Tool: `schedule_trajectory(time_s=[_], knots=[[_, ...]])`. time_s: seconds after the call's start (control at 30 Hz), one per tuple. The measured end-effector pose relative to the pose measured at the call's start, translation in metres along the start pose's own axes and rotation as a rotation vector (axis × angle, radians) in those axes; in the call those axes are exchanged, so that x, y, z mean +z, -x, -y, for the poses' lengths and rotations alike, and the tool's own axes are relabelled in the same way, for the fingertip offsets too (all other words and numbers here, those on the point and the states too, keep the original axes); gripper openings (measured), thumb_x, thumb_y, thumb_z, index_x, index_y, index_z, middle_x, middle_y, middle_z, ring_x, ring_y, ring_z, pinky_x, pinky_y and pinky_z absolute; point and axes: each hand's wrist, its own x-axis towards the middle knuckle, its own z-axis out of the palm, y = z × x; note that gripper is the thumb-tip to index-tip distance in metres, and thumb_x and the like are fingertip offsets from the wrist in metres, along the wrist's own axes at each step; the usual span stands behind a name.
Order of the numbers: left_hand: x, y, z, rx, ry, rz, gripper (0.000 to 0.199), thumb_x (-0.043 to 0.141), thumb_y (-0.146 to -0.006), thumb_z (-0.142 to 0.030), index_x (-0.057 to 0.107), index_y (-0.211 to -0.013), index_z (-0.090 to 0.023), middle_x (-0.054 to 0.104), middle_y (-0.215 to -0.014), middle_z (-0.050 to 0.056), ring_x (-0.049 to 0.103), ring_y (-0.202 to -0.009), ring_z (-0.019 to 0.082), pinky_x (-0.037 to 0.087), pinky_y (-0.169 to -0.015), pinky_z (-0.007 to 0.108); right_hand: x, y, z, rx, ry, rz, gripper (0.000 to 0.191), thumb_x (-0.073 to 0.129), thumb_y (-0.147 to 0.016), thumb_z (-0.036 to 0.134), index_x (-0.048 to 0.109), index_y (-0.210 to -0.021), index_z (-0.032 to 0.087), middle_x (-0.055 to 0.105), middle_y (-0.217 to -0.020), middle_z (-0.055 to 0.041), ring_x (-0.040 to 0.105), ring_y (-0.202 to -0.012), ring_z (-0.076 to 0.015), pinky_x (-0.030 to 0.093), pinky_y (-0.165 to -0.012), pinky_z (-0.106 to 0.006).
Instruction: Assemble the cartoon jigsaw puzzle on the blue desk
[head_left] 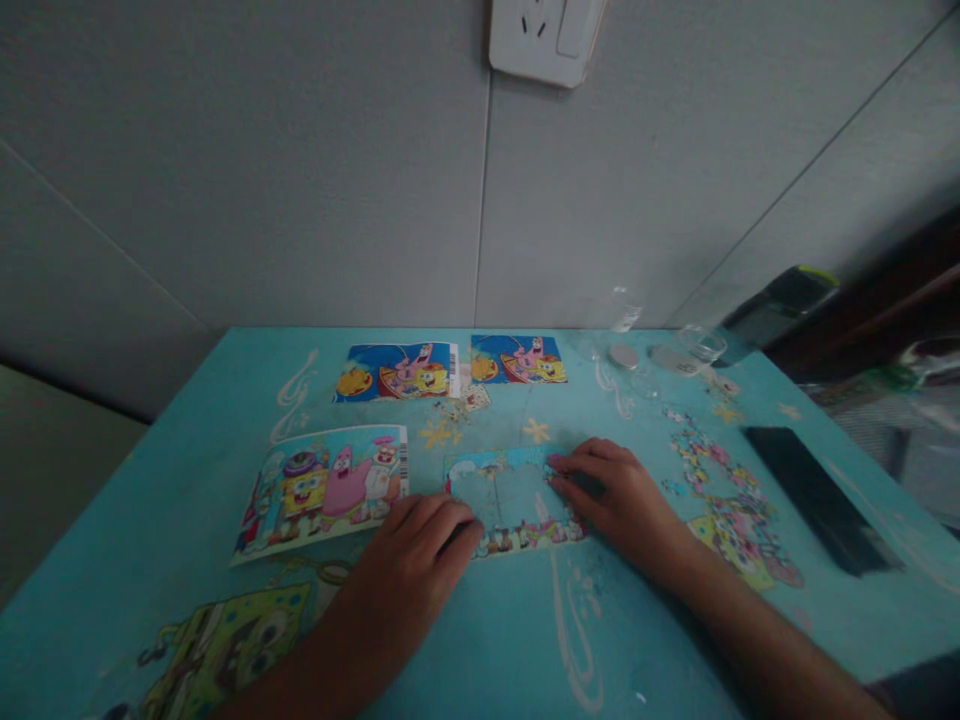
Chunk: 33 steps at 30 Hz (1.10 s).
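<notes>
A jigsaw puzzle [525, 537] lies in the middle of the table, its border joined into a ring around a bare centre. My left hand [427, 535] rests at its lower left corner, fingers curled and thumb close to the index finger; anything under the fingertips is hidden. At the right edge of the ring, my right hand [611, 490] pinches a small puzzle piece [553, 470] between thumb and index finger. Left of the puzzle lies a picture sheet [341, 483] of cartoon figures in a row.
Loose puzzle pieces [720, 465] are scattered to the right, beside a dark strip [821, 498]. Two blue cartoon pictures, a left one [397, 372] and a right one [519, 359], lie by the wall. Clear containers [701, 345] and a round lid [623, 356] stand at the back right.
</notes>
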Motion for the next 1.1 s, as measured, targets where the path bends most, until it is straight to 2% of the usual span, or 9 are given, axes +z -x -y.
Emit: schedule_trajectory(time_s=[0.4,0.57,0.83,1.1], knots=[[-0.001,0.000,0.000,0.001,-0.012,-0.003,0.021,0.054,-0.100,-0.010,0.066,-0.113,-0.020,0.064,-0.107,0.005,0.054,-0.102,0.023,0.046,-0.095,0.044,0.002,-0.001,-0.006,-0.042,0.013,0.001,0.024,0.061,-0.099,0.027,0.077,-0.116,0.025,0.071,-0.098,-0.0071,0.065,-0.089,-0.0222,0.052,-0.083,-0.038],[0.000,0.000,0.000,0.000,-0.015,0.012,0.022,0.053,-0.099,-0.010,0.066,-0.115,-0.020,0.064,-0.110,0.005,0.054,-0.105,0.024,0.046,-0.098,0.044,0.004,0.000,-0.007,-0.055,0.027,-0.002,0.025,0.060,-0.100,0.027,0.077,-0.117,0.027,0.071,-0.096,-0.0072,0.065,-0.089,-0.0224,0.052,-0.082,-0.038],[0.000,-0.001,0.001,0.009,-0.017,-0.005,0.022,0.052,-0.099,-0.010,0.066,-0.114,-0.019,0.064,-0.109,0.005,0.055,-0.103,0.024,0.045,-0.098,0.046,0.002,0.000,0.001,-0.067,0.170,-0.004,0.024,0.059,-0.100,0.027,0.076,-0.117,0.025,0.071,-0.097,-0.0079,0.063,-0.090,-0.0235,0.047,-0.082,-0.040],[-0.006,-0.003,-0.001,0.019,-0.041,-0.007,0.026,0.049,-0.099,-0.007,0.067,-0.113,-0.020,0.065,-0.108,0.005,0.056,-0.103,0.022,0.048,-0.095,0.040,0.001,0.002,0.004,-0.106,0.241,0.010,0.026,0.057,-0.101,0.026,0.075,-0.119,0.026,0.071,-0.103,-0.0094,0.063,-0.093,-0.0241,0.045,-0.081,-0.040]])
